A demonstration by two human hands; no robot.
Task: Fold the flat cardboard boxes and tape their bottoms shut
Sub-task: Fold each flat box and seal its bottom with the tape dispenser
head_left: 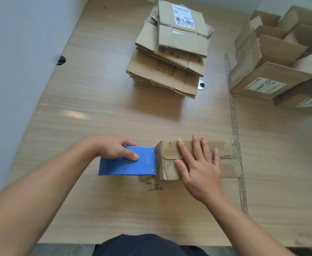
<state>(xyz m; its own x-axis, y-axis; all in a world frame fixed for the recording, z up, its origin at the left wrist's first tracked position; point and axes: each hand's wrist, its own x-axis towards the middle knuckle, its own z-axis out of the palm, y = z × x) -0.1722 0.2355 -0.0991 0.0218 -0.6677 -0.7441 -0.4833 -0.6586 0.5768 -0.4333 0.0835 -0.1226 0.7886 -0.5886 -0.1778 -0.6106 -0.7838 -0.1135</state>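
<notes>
We had the box [227, 166] on the table [96, 93], close to us and a little right of centre, its flapped bottom facing up. Its long axis ran left to right across our view. The seam [225, 157] between the two flaps ran the same way, along the middle of the upper face.

Our right hand [199, 163] lay flat on that face with straight, spread fingers [183, 152] pointing away and slightly left. It pressed both flaps down across the seam and gripped nothing.

Our left hand [114, 147] was curled round the blue dispenser [127, 165], thumb [132, 155] on its top plate and the other fingers hidden behind it. The dispenser touched the box's left end, its front edge about level with the seam. We could not tell whether tape had already caught on the cardboard there.

So the box lay to the right of the left hand, with the seam leading straight away from the dispenser. We judged that the coming pull would run rightward along that axis. The right hand sat squarely in its path and would need to lift or slide ahead.

The torn, ragged flap edges near the left end looked likely to snag or wrinkle the tape.

Farther off, the stack [170, 58] of flat boxes waited at centre. The folded boxes [273, 58] stood well apart at far right.
</notes>
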